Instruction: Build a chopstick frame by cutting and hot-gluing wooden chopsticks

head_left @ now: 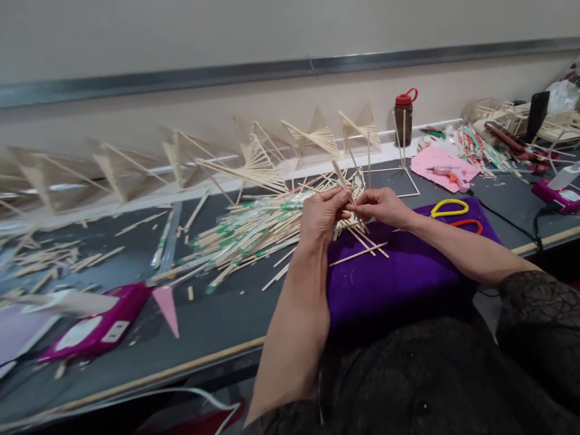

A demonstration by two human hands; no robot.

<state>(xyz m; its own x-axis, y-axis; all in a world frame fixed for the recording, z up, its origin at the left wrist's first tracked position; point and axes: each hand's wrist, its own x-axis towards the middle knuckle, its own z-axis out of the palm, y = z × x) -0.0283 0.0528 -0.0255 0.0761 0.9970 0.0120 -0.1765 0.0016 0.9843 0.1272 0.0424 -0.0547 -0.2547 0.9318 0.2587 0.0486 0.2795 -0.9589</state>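
Note:
Both hands meet over the right end of a big pile of thin wooden sticks (254, 223), some in clear and green wrappers. My left hand (324, 211) is closed on a few wooden sticks (339, 174) that point up and away. Close beside it, my right hand (378, 204) pinches at the same sticks, its fingertips nearly touching the left ones. Loose sticks (360, 252) lie crossed just below the hands on a purple cloth (385, 284). Scissors with yellow and red handles (449, 209) rest on the cloth's upper right part.
Twisted stick structures (312, 136) line the wall. A brown bottle (403, 118) with a red lid stands behind. A pink glue gun (453, 176) lies on pink paper (426, 166). Magenta devices sit at left (97, 323) and far right (562, 196). Stick scraps (49, 257) lie far left.

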